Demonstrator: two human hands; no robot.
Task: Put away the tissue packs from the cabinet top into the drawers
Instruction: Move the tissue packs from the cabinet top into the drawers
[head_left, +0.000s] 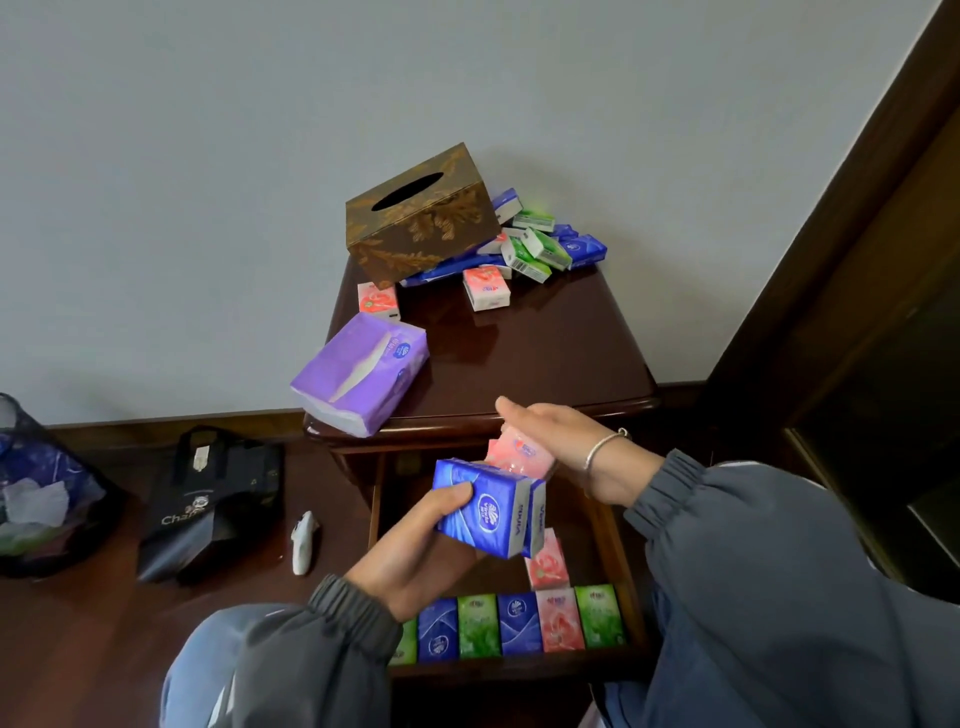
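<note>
Light: soft, diffuse, moderately bright; pale grey wall (208, 156) evenly lit. Glossy dark-brown wooden cabinet top (540, 358) shows faint sheen, with a soft-edged shadow right of the purple soft tissue pack (358, 374). Open drawer (618, 545) below it is dimmer. Pink plastic-wrapped tissue pack (519, 456) just in front is slightly smeared (motion). Dark door frame (831, 234) to its right leans: wide-angle bowing.

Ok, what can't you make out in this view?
Head view only:
Back of the drawer: hidden by the left hand, its blue packs and the right hand.
Right hand's grip on the pink pack: hidden by its own back.
Packs behind the tissue box: covered, uncountable.
Anything below the drawer: blocked by the sleeves.
</note>
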